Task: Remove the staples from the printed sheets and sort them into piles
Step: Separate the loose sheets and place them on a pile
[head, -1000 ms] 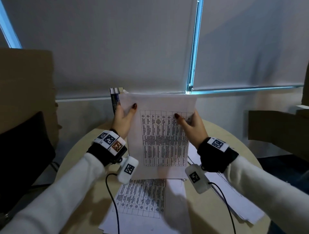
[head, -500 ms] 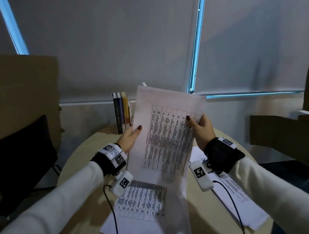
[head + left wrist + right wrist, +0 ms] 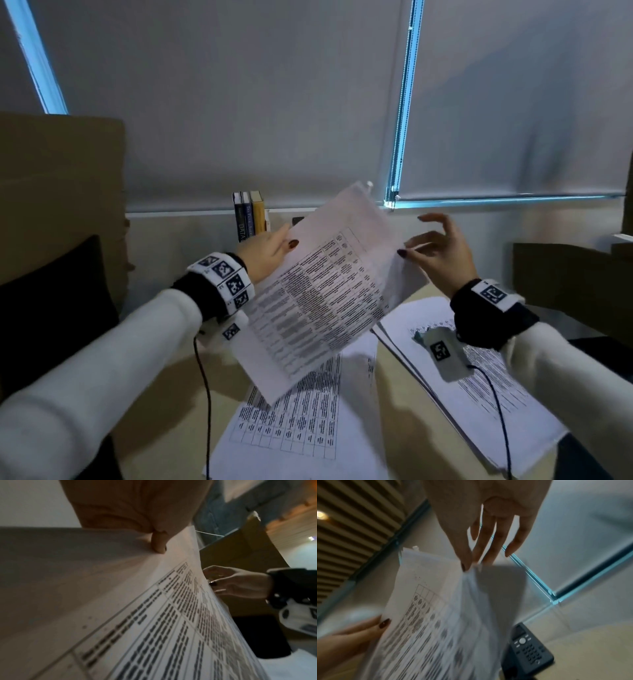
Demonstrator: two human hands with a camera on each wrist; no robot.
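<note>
A bundle of printed sheets with tables on it is held up over the round table, tilted so its top leans right. My left hand grips its left edge, thumb on the front and fingers behind; the left wrist view shows the thumb pressed on the blank margin of the sheets. My right hand is at the right edge. In the right wrist view its thumb and fingertips pinch the paper's edge, the other fingers spread. No staple can be made out.
Two piles of printed sheets lie on the beige table: one in the middle, one at the right. Books stand at the back, a desk phone beside them. Cardboard boxes and a black chair flank the table.
The bundle has swung from upright to leaning right. My left hand has moved right with it. My right hand has shifted from a full grip to a fingertip pinch at the edge.
</note>
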